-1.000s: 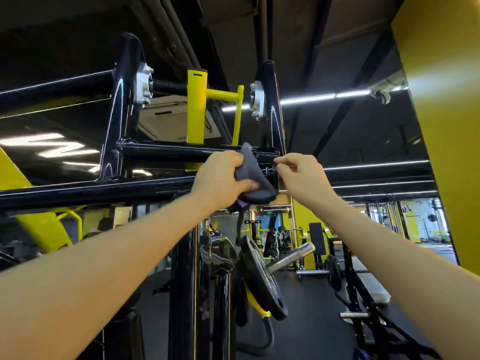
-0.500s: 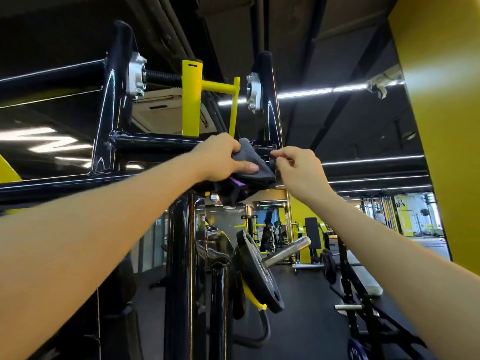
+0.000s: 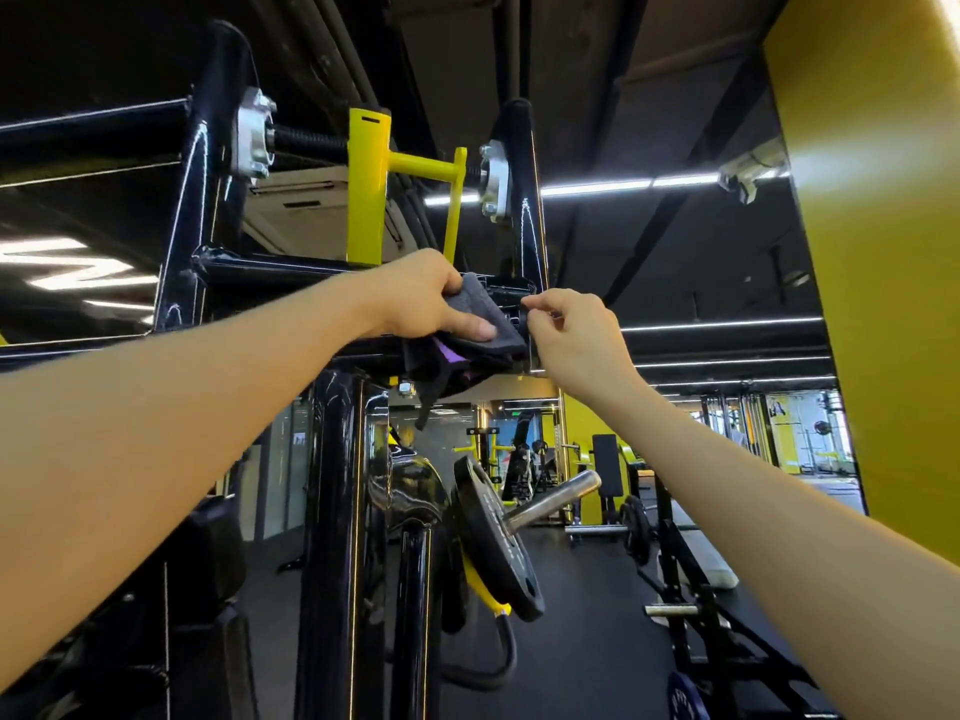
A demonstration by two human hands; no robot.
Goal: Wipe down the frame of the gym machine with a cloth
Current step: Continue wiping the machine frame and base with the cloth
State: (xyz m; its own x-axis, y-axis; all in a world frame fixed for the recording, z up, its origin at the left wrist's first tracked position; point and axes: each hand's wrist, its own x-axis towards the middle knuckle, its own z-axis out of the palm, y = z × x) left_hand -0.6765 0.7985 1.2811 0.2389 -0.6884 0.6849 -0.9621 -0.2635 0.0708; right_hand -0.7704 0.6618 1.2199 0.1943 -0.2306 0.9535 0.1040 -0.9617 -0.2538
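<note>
at the black frame [image 3: 270, 275] corner, as before: left hand [image 3: 415, 296] gripping grey cloth [image 3: 480, 324], right hand [image 3: 576, 332] perhaps pinching its edge

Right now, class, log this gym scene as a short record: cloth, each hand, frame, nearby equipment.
cloth: dark grey cloth, bunched against the frame
left hand: left hand grips the cloth
right hand: right hand pinches at the frame beside the cloth
frame: black machine frame, yellow bracket above
nearby: weight plate on a sleeve below
</note>
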